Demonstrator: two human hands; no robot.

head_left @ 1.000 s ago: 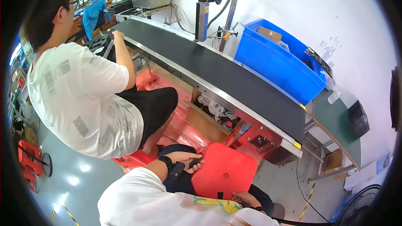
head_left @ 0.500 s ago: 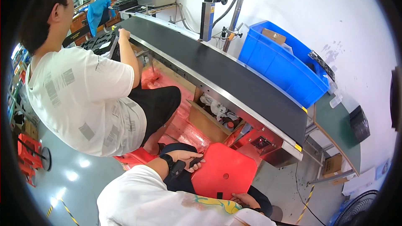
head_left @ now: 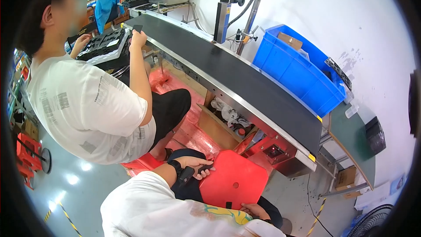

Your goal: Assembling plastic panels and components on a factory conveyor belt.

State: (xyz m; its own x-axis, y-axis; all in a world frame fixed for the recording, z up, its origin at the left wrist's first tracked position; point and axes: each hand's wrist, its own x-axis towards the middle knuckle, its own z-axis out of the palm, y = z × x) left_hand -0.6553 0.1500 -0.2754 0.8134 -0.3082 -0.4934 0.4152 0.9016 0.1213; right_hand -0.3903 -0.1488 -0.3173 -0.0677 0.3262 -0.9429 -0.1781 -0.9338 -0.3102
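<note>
By the ten-o'clock edge of the red panel, the left hand clamps a small dark object, long axis toward two o'clock; the right hand lies at five o'clock, grip unclear.

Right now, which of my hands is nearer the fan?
Right. Your right hand is at the near edge of the red stool, left of the fan; your left hand, holding a dark object, is farther left.
</note>
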